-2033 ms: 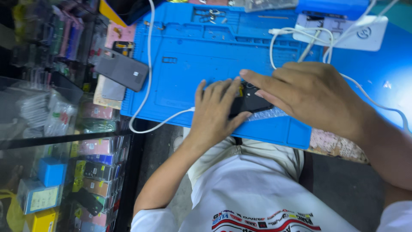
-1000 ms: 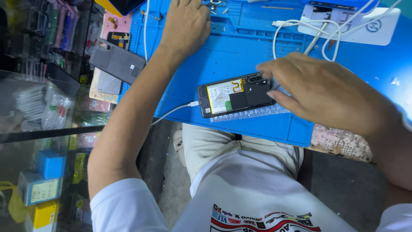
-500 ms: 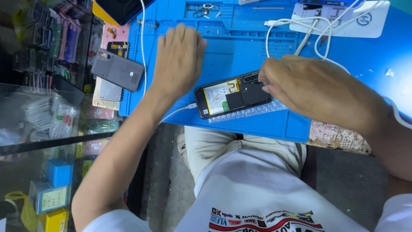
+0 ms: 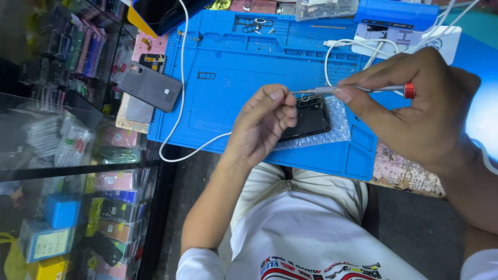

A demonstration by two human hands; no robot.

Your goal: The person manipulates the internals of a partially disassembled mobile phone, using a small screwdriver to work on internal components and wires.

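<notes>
On blue mat [image 4: 233, 98], right hand [image 4: 415, 114] grips screwdriver [image 4: 358, 89]; left hand [image 4: 262, 124] fingers pinch phone [image 4: 311, 116] (blue box [image 4: 397, 13] behind).

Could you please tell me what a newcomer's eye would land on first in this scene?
First, the bright blue work mat covering the bench, with a black phone lying on bubble wrap near its front edge. Just above the phone, the right hand holds a slim screwdriver with a red end, its tip meeting the left hand. A grey phone lies at the mat's left edge.
</notes>
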